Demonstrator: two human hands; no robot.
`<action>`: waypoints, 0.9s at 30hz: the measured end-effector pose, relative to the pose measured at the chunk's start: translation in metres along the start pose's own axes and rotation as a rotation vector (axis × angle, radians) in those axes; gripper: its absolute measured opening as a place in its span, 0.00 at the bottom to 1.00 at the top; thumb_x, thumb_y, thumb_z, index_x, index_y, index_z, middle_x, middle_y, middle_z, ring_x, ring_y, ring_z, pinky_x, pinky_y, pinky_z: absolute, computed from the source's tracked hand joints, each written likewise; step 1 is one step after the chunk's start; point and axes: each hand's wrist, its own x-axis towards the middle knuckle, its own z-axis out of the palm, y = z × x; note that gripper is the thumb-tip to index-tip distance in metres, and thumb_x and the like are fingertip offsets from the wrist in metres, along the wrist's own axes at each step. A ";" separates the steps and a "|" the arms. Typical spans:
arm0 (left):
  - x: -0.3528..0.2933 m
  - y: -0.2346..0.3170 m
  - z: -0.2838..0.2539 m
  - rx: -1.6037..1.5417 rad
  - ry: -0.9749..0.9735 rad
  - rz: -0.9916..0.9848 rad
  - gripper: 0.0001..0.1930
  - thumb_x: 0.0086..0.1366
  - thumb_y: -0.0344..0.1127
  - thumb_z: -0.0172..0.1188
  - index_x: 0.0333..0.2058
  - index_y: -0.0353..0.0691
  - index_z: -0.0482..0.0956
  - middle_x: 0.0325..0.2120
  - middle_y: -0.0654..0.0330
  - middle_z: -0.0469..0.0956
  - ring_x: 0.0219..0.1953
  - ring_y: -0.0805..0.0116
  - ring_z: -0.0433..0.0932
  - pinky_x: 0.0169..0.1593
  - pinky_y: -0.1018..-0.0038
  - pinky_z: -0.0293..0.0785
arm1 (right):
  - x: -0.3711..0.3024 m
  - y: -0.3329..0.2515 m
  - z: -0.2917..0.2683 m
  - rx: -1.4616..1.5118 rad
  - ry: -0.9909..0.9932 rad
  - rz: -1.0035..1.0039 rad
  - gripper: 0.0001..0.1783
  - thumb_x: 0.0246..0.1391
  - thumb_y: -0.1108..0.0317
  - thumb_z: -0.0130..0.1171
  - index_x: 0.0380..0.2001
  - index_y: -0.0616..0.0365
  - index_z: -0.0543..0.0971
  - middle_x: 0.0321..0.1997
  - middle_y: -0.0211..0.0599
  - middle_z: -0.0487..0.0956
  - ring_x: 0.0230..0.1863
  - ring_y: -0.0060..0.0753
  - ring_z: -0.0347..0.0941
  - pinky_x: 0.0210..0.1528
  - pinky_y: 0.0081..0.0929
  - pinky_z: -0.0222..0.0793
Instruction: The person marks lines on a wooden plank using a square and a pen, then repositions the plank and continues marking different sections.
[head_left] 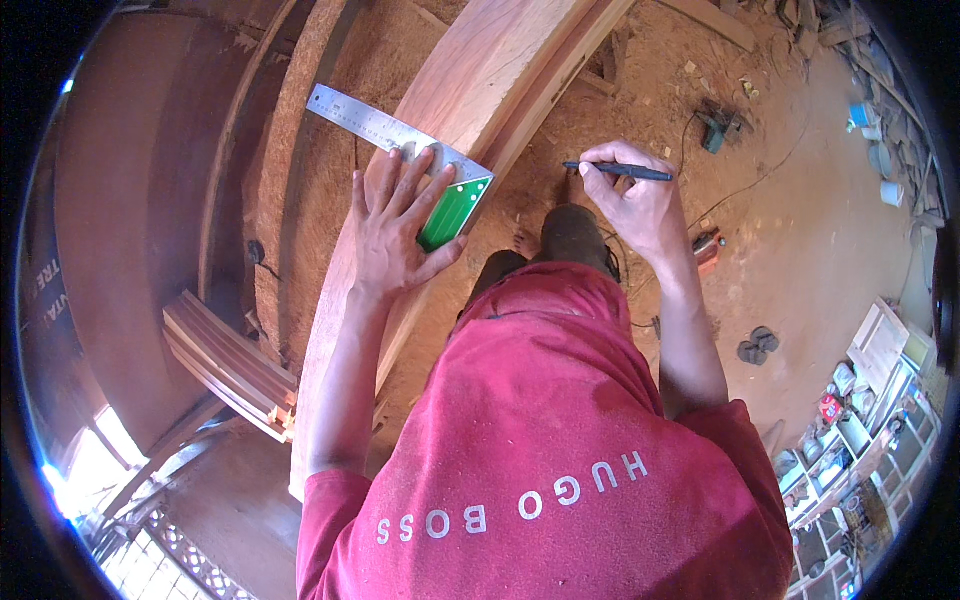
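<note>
My left hand [390, 240] lies on a try square [452, 217] with a steel blade and a green stock. Its fingers spread over the blade, while the thumb bears against the stock and holds the square on a long wooden beam [440, 95]. The blade crosses the beam's upper face and juts past its left edge. Off to the right of the beam, my right hand [640, 210] is closed round a black pen [648, 173]. The pen points left, its tip in the air apart from the wood.
A green power tool [714, 132] with a cord and a red tool [708, 250] lie on the dusty floor at right, near a pair of sandals [758, 345]. Curved wooden strips [225, 365] are stacked at left. Cluttered shelving [850, 435] stands at lower right.
</note>
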 end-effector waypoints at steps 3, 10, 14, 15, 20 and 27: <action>0.004 0.003 -0.003 -0.011 -0.007 -0.004 0.42 0.58 0.67 0.61 0.70 0.61 0.70 0.74 0.60 0.62 0.78 0.48 0.53 0.74 0.32 0.38 | -0.002 -0.007 0.001 0.009 -0.008 0.066 0.08 0.58 0.66 0.69 0.38 0.58 0.85 0.29 0.39 0.84 0.27 0.29 0.81 0.31 0.28 0.75; 0.006 0.001 0.003 -0.098 0.050 0.003 0.41 0.58 0.64 0.61 0.70 0.58 0.71 0.73 0.59 0.63 0.78 0.47 0.52 0.75 0.33 0.37 | 0.004 -0.016 0.007 0.157 0.032 0.056 0.12 0.62 0.62 0.68 0.41 0.60 0.85 0.30 0.34 0.85 0.29 0.20 0.78 0.32 0.25 0.74; 0.008 -0.001 0.009 -0.121 0.083 0.010 0.41 0.56 0.63 0.62 0.69 0.58 0.72 0.73 0.58 0.64 0.78 0.46 0.53 0.75 0.33 0.37 | 0.006 -0.015 0.008 0.203 0.011 0.082 0.11 0.64 0.63 0.68 0.42 0.60 0.85 0.31 0.27 0.84 0.30 0.14 0.74 0.31 0.20 0.71; 0.009 -0.001 0.009 -0.120 0.075 0.007 0.42 0.56 0.62 0.63 0.69 0.58 0.72 0.73 0.58 0.64 0.78 0.46 0.53 0.75 0.34 0.37 | 0.006 -0.014 0.009 0.214 0.019 0.080 0.11 0.64 0.64 0.68 0.42 0.60 0.85 0.31 0.26 0.83 0.30 0.14 0.73 0.31 0.19 0.70; 0.011 0.001 0.006 -0.133 0.032 0.007 0.42 0.55 0.61 0.64 0.69 0.58 0.72 0.73 0.58 0.64 0.78 0.47 0.52 0.75 0.34 0.35 | 0.001 -0.008 0.013 0.218 0.035 0.084 0.10 0.63 0.65 0.69 0.41 0.60 0.85 0.31 0.26 0.83 0.30 0.13 0.74 0.32 0.19 0.70; 0.010 -0.004 0.009 -0.088 0.015 0.020 0.44 0.56 0.63 0.63 0.70 0.51 0.72 0.74 0.52 0.61 0.78 0.43 0.49 0.76 0.37 0.34 | 0.002 -0.004 0.015 0.250 0.050 0.106 0.10 0.63 0.66 0.68 0.40 0.61 0.85 0.32 0.29 0.84 0.30 0.15 0.76 0.32 0.19 0.72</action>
